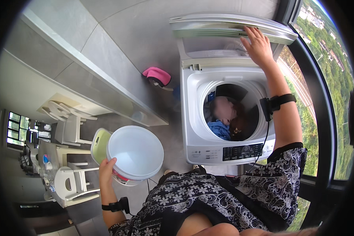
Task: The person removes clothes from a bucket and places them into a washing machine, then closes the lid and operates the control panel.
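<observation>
My left hand (107, 168) grips the rim of a round white bucket (135, 151), tilted so that its pale inside shows. A green plastic basin (101, 142) with a slot in its rim sits right against the bucket; whether my fingers hold it too, I cannot tell. On the right, my right hand (259, 46) lies on the raised lid (212, 26) of a white top-loading washing machine (192, 118), its fingers spread. Inside the open drum are a blue cloth (219, 129), a pinkish cloth (224, 110) and dark brown cloth.
A pink and black cloth item (158, 75) is near the wall, left of the machine. A tall window (316, 94) borders the right side. White chairs (69, 183) and a table stand far left, beyond a wall edge (94, 74). A control panel (243, 152) faces me.
</observation>
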Demonstrator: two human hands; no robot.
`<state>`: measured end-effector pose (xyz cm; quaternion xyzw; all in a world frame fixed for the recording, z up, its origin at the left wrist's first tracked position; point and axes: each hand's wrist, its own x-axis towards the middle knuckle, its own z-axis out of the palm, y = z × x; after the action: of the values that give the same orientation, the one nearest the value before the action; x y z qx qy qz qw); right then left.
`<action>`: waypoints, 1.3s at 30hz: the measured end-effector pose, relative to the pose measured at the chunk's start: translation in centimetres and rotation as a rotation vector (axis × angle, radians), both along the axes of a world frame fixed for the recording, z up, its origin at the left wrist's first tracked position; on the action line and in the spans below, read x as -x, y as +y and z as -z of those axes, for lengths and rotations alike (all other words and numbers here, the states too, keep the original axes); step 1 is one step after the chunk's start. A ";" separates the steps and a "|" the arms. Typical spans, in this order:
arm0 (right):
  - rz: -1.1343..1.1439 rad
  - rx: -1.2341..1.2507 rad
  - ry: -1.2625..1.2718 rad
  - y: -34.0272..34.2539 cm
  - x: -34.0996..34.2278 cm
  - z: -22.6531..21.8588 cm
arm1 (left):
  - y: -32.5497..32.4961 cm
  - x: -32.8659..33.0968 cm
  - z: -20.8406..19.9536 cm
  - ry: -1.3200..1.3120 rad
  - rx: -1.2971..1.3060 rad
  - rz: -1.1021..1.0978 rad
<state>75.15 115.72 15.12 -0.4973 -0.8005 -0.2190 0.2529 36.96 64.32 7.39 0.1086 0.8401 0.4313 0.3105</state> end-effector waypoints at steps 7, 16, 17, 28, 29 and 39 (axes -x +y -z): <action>-0.124 -0.075 0.250 -4.1 -2.0 -2.7 | -2.1 1.5 6.8 -0.182 0.131 -0.022; 0.177 0.456 0.423 -16.1 -7.7 3.0 | -0.6 3.0 15.1 -0.341 0.282 0.110; 0.210 0.476 0.437 -16.7 -8.2 5.2 | -0.6 3.3 16.1 -0.336 0.327 0.114; 0.027 0.414 0.339 -16.9 -9.5 16.4 | -3.9 5.3 22.7 -0.454 0.379 0.110; 0.028 0.418 0.335 -16.9 -9.9 16.5 | -4.2 5.4 23.2 -0.458 0.383 0.110; 0.453 0.280 0.616 -21.2 -16.3 16.2 | -10.9 9.3 28.2 -0.604 0.401 0.053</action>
<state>91.47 94.55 -1.04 -0.7331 -0.5794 0.0013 0.3561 27.68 53.39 -20.81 -0.0649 0.7753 0.2622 0.5709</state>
